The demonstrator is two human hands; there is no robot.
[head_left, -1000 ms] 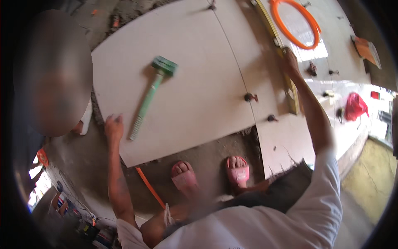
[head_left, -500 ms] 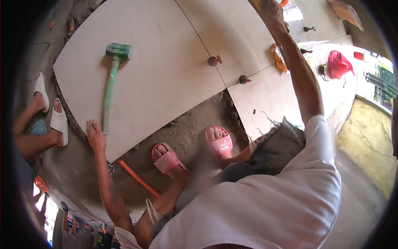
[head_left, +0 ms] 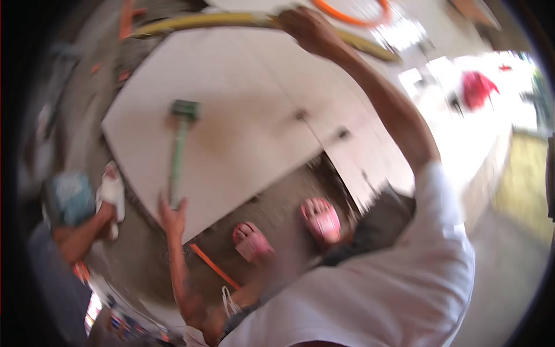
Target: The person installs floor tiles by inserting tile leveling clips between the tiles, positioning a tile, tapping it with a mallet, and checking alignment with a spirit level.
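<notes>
A large pale tile (head_left: pixel 231 156) covers the floor in front of me. On it lies a mallet (head_left: pixel 178 156) with a dark green head and a green handle, its grip end pointing toward me. My left hand (head_left: pixel 173 218) is at that end by the tile's edge, thumb and fingers spread to either side of the handle; it is not closed round it. At the far side, my right hand (head_left: pixel 306 28) is closed on a long yellow bar (head_left: pixel 202 21), which spans the tile from left to right. Motion blur hides finer detail.
Two small dark tile clips (head_left: pixel 343 133) stand at the joints. Rough mortar (head_left: pixel 283 202) shows beneath my pink sandals, beside an orange strip (head_left: pixel 215 266). Someone in white shoes (head_left: pixel 111 194) is at the left. An orange ring (head_left: pixel 352 22) and a red bag (head_left: pixel 477 91) lie farther off.
The yellow bar has come into view in my right hand, which has moved left. My left thumb has spread to the mallet handle's other side. The whole view has shifted and blurred.
</notes>
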